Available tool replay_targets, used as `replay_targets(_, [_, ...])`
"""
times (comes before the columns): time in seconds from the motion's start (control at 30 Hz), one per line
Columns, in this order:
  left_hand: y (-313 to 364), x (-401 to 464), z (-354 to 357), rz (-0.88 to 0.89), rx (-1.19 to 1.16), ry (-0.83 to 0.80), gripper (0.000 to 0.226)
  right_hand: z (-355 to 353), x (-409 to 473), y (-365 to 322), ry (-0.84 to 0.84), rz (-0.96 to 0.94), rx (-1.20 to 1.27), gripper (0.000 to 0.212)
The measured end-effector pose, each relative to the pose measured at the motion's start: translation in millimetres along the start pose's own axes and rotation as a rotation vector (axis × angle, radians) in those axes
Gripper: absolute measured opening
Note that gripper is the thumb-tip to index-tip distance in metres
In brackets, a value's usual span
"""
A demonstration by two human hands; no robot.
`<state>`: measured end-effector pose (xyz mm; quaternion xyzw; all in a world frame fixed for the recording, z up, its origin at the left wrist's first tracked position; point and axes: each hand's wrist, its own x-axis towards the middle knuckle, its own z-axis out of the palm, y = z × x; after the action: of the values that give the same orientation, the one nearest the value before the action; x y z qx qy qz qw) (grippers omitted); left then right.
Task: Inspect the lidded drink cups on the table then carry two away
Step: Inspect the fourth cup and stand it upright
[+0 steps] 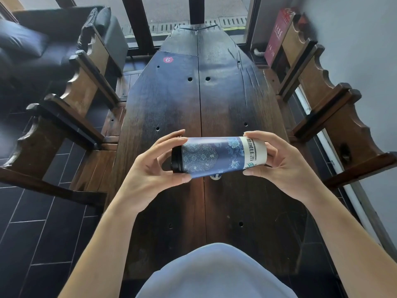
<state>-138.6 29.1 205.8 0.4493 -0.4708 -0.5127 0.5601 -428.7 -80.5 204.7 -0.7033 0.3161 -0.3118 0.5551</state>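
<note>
Both hands, left hand (150, 168) and right hand (279, 164), grip the sideways lidded paper cup (217, 157) above the worktop (225, 100); its black lid (176, 158) might leak.

Both hands' fingers (169, 136) curled, gripping

A long dark wooden table (214, 100) ran up the middle of the frame from me toward a window (171, 11) at the top, where daylight came in. Carved wooden chairs (86, 87) lined both sides. A dark sofa (36, 41) sat upper left, grey floor tiles (38, 229) lower left, a pale wall (361, 39) at right.
</note>
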Motion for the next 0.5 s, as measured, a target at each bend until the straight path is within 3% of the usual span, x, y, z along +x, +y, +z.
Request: replay_targets(0.5, [0.5,0.1,2.0,-0.101,-0.016,0.053,0.08,2.0,1.7,-5.5,0.075,-0.035,-0.036,0.068])
